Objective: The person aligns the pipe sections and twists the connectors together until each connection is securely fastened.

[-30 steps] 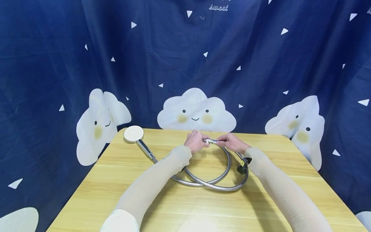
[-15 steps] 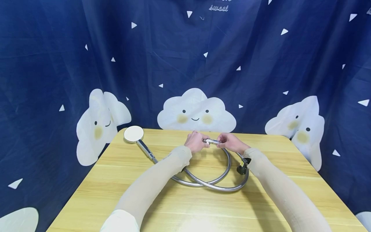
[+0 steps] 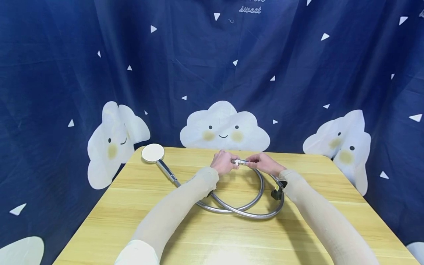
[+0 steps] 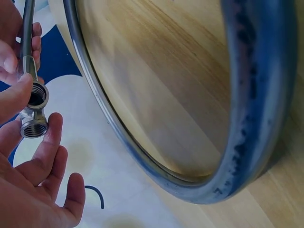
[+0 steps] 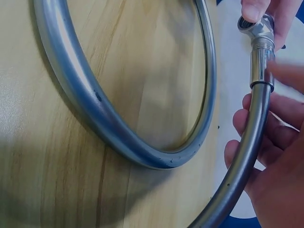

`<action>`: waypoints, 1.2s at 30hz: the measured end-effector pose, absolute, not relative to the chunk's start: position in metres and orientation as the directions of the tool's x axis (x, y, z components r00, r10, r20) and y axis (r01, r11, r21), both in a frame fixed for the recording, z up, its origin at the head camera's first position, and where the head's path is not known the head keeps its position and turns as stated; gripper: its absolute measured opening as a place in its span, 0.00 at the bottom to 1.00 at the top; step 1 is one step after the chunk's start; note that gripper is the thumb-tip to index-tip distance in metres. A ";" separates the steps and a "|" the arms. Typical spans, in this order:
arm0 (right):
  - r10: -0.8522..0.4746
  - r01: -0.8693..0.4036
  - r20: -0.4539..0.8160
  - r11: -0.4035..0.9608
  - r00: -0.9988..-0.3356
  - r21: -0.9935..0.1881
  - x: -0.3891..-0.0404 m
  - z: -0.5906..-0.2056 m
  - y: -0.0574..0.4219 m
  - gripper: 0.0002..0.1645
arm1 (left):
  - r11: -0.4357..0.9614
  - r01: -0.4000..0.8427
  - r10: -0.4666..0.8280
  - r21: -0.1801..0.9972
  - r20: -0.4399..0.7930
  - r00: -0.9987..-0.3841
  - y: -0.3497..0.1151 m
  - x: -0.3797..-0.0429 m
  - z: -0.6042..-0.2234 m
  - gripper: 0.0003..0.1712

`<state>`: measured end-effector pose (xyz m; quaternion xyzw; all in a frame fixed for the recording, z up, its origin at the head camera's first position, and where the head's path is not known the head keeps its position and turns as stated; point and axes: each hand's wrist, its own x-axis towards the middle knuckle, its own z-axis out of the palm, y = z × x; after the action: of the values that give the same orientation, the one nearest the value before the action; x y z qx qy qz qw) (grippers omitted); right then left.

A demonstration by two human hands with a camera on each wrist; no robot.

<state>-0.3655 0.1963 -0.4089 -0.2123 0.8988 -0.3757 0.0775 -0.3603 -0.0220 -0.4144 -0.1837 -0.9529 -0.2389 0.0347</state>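
Observation:
My left hand (image 3: 222, 162) pinches a chrome T-shaped pipe fitting (image 4: 35, 111) between thumb and fingers. In the left wrist view two of its threaded openings face the camera. My right hand (image 3: 265, 164) is at the end of a metal shower hose (image 5: 251, 128), fingers curled round it just below the shiny connector nut (image 5: 259, 69). That nut meets the fitting, with a few thread turns showing between them. A blurred finger of the right hand lies against the nut. The hose loops over the table and runs left to a round hand shower (image 3: 153, 153) with a chrome handle.
The wooden table (image 3: 109, 224) carries the crossing hose loops in front of both hands. A small black item (image 3: 276, 193) sits by the right wrist. Behind the table's far edge hangs a dark blue curtain (image 3: 198, 48) with white clouds and triangles.
The right hand's fingers shift on the connector nut, opening slightly half a second ago and closing round it again. The left hand keeps the fitting in nearly the same place.

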 end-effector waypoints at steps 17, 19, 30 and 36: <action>-0.441 -0.371 0.092 0.605 -0.893 -0.704 -0.368 -0.411 0.198 0.08 | 0.826 0.363 0.318 0.430 0.177 -0.932 -0.018 -0.364 -0.413 0.24; -0.443 -0.363 0.075 0.614 -0.893 -0.701 -0.366 -0.410 0.199 0.11 | 0.828 0.364 0.317 0.426 0.180 -0.931 -0.018 -0.364 -0.413 0.24; -0.427 -0.366 0.105 0.592 -0.898 -0.718 -0.367 -0.414 0.193 0.16 | 0.827 0.366 0.319 0.426 0.180 -0.931 -0.019 -0.364 -0.413 0.25; -0.436 -0.392 0.136 0.576 -0.890 -0.718 -0.367 -0.412 0.192 0.06 | 0.822 0.360 0.309 0.440 0.186 -0.933 -0.020 -0.365 -0.412 0.24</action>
<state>-0.3673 0.1917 -0.4123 -0.2332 0.8872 -0.3971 0.0277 -0.3651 -0.0199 -0.4123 -0.1755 -0.9531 -0.2408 0.0530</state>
